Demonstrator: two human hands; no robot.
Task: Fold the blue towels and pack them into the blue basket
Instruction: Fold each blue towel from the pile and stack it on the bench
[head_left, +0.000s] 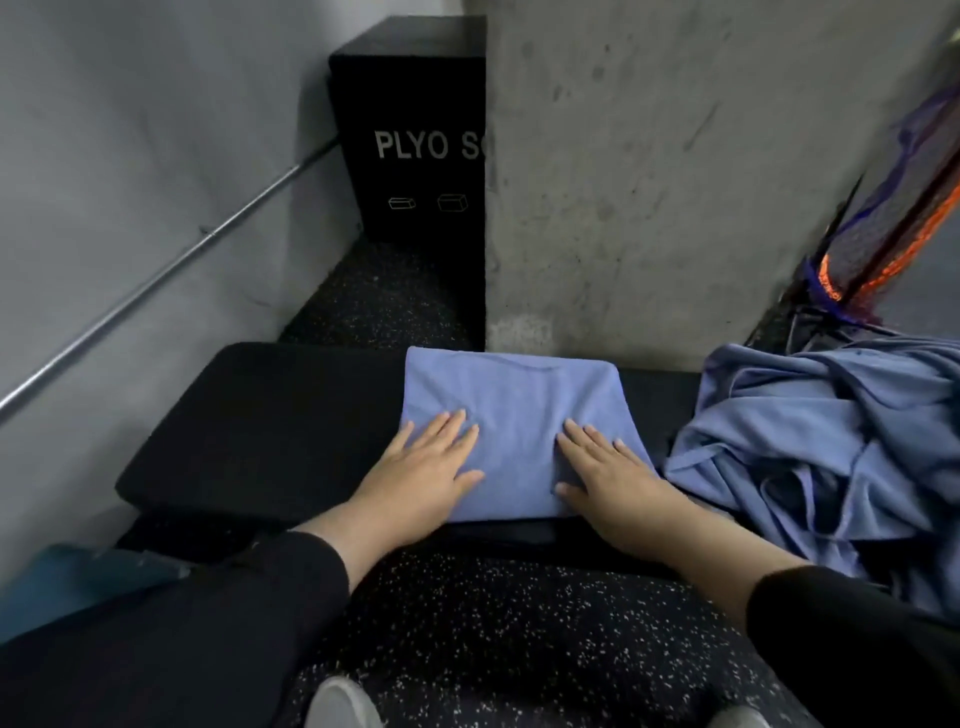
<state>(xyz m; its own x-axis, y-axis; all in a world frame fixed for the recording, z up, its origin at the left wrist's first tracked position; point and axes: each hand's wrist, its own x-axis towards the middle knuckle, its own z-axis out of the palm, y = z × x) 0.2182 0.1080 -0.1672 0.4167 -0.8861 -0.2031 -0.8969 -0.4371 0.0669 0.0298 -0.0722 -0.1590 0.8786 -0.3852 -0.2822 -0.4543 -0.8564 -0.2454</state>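
1 folded towel (511, 415) is laid on the black pad (270, 415) at frame centre, pressed flat by 2 spread hands: left hand (423, 462), right hand (608, 475). 1 unfolded heap (821, 441) is seen at the right edge.

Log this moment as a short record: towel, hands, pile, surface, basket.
towel: folded blue towel, flat on the bench
left hand: left hand open, palm pressing the towel's left edge
right hand: right hand open, flat on the towel's right part
pile: unfolded blue towels, heaped right of the folded one
surface: black padded bench
basket: not clearly identifiable
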